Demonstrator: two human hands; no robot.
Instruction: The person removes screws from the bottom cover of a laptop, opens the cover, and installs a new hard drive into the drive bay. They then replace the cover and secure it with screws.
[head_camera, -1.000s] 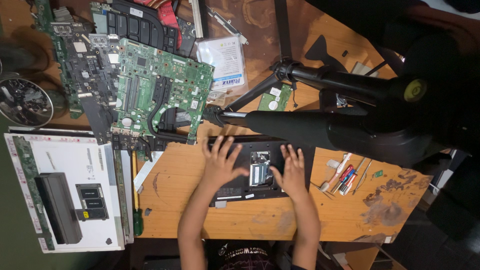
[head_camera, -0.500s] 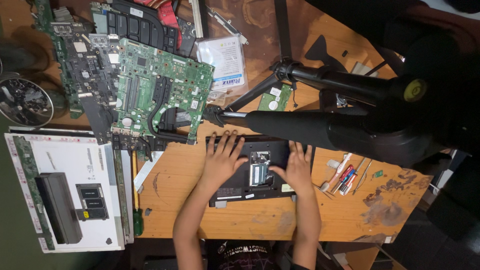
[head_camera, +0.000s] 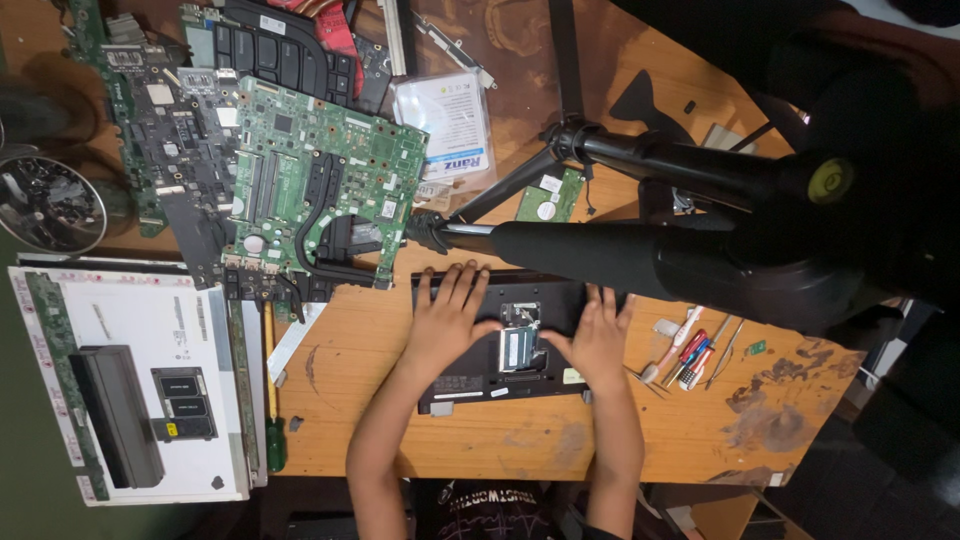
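A black laptop base lies upside down on the wooden table, with an opened compartment showing a small memory module in its middle. My left hand lies flat on the base to the left of the module, fingers spread, thumb toward it. On the right of the module rests my right hand, its thumb reaching toward the module's edge. Neither hand grips anything. The far edge of the base is hidden under a black tripod leg.
A green motherboard and a darker board lie at the back left. A white display panel with a black battery sits at left, a green-handled screwdriver beside it. Small tools lie right of the base. A large tripod head overhangs the right.
Both hands have shifted slightly forward over the laptop base and drawn closer around the memory module, thumbs now toward it.
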